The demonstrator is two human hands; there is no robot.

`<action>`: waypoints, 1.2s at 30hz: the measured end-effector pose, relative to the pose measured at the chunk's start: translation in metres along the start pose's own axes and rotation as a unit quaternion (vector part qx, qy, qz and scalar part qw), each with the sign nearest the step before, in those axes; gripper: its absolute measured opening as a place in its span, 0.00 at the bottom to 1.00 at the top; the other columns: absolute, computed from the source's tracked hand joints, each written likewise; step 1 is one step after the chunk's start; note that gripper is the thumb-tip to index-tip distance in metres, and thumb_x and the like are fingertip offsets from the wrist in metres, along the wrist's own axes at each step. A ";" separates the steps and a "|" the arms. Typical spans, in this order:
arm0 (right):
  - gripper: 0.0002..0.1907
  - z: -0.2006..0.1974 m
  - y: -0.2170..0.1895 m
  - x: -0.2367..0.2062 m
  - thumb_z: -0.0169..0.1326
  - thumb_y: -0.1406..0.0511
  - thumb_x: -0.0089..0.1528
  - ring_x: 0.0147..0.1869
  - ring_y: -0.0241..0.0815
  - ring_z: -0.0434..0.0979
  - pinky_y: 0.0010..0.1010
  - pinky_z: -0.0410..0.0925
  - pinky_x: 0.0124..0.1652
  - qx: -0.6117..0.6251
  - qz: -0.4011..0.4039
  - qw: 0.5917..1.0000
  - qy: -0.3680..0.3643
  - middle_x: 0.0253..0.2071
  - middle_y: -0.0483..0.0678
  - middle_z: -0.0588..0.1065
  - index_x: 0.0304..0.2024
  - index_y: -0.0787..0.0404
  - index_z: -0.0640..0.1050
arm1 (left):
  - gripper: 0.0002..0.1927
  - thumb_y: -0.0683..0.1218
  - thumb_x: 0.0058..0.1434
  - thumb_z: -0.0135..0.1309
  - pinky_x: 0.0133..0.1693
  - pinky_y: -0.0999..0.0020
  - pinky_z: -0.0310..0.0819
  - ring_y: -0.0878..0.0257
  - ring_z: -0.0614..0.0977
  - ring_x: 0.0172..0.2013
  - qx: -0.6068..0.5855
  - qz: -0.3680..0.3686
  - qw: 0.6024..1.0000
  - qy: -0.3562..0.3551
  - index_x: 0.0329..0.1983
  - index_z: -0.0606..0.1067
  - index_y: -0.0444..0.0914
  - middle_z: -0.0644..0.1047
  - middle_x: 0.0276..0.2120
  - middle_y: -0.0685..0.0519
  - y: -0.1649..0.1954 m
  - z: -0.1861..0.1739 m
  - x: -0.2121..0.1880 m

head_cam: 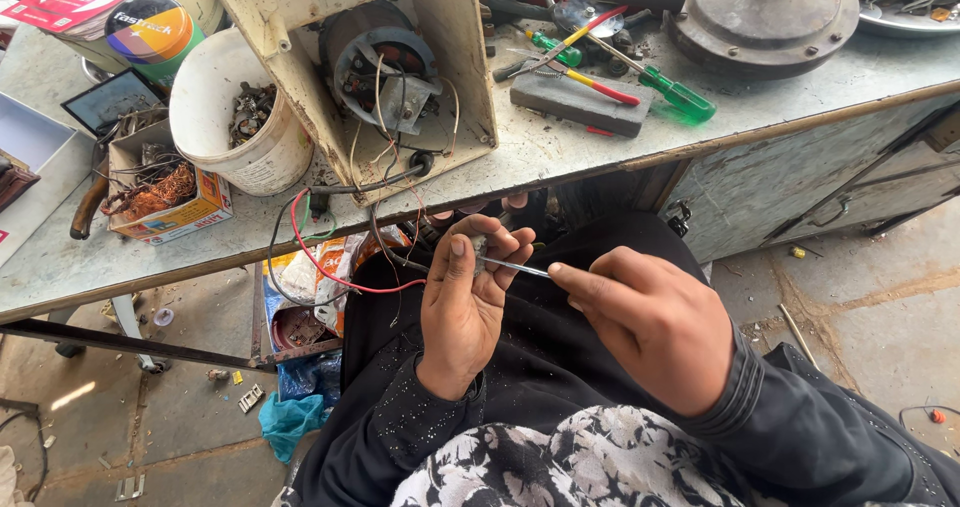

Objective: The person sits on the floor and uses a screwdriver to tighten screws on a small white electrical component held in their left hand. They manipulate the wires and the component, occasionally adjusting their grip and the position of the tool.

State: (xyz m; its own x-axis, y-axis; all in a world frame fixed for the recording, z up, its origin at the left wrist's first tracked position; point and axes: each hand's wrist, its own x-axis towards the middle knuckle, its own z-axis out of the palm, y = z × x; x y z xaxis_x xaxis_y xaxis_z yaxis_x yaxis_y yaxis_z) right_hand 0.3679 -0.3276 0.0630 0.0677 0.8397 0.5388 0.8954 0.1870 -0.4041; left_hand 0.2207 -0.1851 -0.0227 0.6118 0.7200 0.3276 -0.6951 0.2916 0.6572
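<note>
1. One view only, from the person's head, looking steeply down and forward
2. Close above the fingers (470, 242), which sit mid-frame
3. Beyond the fingers lies the desk (560, 147); below and beside them, floor (870, 307)

We see a worn, pale grey workbench (560, 147) with a rusted metal edge. On it, from left to right, rest a small cardboard box of copper wire (160, 192), a white plastic bucket of metal scrap (235, 117), a cream housing with an exposed motor (375, 62), a dark rectangular block (580, 102), green-handled screwdrivers (675, 92) and a round grey metal cover (765, 17). Wires hang from the housing over the bench edge.
</note>
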 end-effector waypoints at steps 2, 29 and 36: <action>0.17 -0.001 -0.006 -0.001 0.59 0.67 0.59 0.33 0.47 0.76 0.37 0.69 0.33 -0.040 -0.027 0.998 0.029 0.33 0.46 0.74 0.51 0.52 0.82 | 0.18 0.51 0.80 0.39 0.64 0.58 0.73 0.51 0.78 0.60 -0.003 -0.002 1.000 0.005 0.58 0.70 0.33 0.77 0.47 0.47 -0.002 0.000 0.000; 0.14 0.026 0.011 0.004 0.62 0.67 0.56 0.38 0.51 0.76 0.38 0.69 0.37 0.065 0.007 0.998 -0.017 0.33 0.49 0.74 0.44 0.60 0.77 | 0.20 0.52 0.77 0.38 0.59 0.59 0.75 0.53 0.79 0.55 -0.181 -0.114 0.974 0.073 0.60 0.69 0.34 0.77 0.46 0.48 -0.009 0.007 -0.001; 0.15 0.020 0.012 0.005 0.61 0.65 0.59 0.29 0.51 0.80 0.37 0.71 0.29 0.107 0.069 0.987 -0.095 0.33 0.51 0.77 0.48 0.59 0.78 | 0.19 0.51 0.78 0.37 0.61 0.60 0.74 0.55 0.79 0.56 -0.207 -0.105 0.968 0.093 0.63 0.67 0.34 0.77 0.47 0.49 -0.006 0.002 0.001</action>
State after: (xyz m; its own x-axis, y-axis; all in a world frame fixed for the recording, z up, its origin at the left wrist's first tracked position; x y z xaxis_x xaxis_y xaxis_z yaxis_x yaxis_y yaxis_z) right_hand 0.3706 -0.3113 0.0458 0.0803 0.9415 0.3272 0.7689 0.1504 -0.6215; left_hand 0.2260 -0.1879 -0.0249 0.7046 0.7068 0.0631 -0.6777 0.6439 0.3552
